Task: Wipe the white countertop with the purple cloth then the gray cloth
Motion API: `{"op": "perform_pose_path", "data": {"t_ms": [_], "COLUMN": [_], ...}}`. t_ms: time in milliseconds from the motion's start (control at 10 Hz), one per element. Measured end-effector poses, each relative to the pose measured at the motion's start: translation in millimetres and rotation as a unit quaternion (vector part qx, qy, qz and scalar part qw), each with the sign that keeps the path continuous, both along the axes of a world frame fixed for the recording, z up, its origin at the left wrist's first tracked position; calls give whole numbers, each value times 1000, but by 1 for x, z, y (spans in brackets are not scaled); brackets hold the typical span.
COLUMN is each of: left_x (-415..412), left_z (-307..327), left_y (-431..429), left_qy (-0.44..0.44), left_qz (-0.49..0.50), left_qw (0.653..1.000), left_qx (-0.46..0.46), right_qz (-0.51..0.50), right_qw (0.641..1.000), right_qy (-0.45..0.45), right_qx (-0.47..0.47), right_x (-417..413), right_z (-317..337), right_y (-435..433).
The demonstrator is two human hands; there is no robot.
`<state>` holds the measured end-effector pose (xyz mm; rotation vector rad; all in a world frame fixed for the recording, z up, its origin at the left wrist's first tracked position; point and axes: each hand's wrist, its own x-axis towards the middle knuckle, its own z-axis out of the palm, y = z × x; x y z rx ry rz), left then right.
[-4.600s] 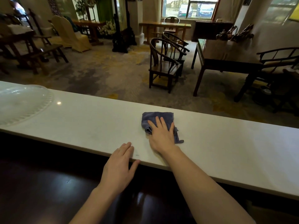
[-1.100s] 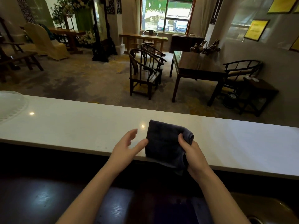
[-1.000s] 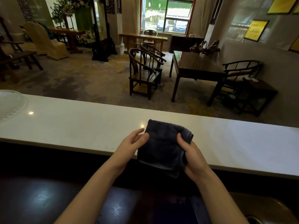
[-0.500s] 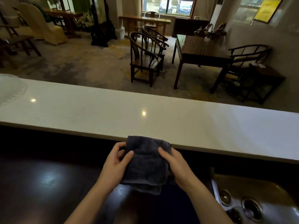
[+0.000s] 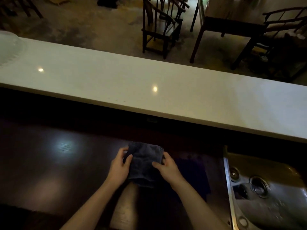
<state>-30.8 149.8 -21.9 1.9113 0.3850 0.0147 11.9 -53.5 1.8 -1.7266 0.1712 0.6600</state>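
Note:
Both my hands hold a folded dark grey cloth (image 5: 144, 161) just above the dark lower counter (image 5: 49, 171), below the front edge of the white countertop (image 5: 116, 80). My left hand (image 5: 118, 170) grips the cloth's left edge and my right hand (image 5: 166, 168) grips its right edge. A dark purple cloth (image 5: 194, 173) lies flat on the lower counter just right of my right hand. The white countertop is bare apart from two light reflections.
A steel sink (image 5: 265, 188) is set into the lower counter at the right. A clear glass dish (image 5: 8, 47) stands at the white countertop's far left end. Wooden chairs (image 5: 159, 29) and a dark table (image 5: 229, 25) stand on the floor beyond.
The cloth came off the white countertop, my left hand joined the right on it, and both brought it down and toward me over the dark lower counter. My view has tilted downward.

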Motion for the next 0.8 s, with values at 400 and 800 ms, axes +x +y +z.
{"op": "perform_pose_path", "data": {"t_ms": [400,800], "left_x": [-16,-12], "left_z": [-20,19], "left_y": [2,-8], "left_qy": [95,54], "left_qz": [-27,-58], "left_qw": [991,970], "left_qx": [93,231], "right_qz": [88,111], "right_qw": [977,969], "right_qy": [-54,-76], "right_qx": [-186,-209], "right_x": [-11,-10], "right_z": [-34,-6], "right_y": [5,0]}}
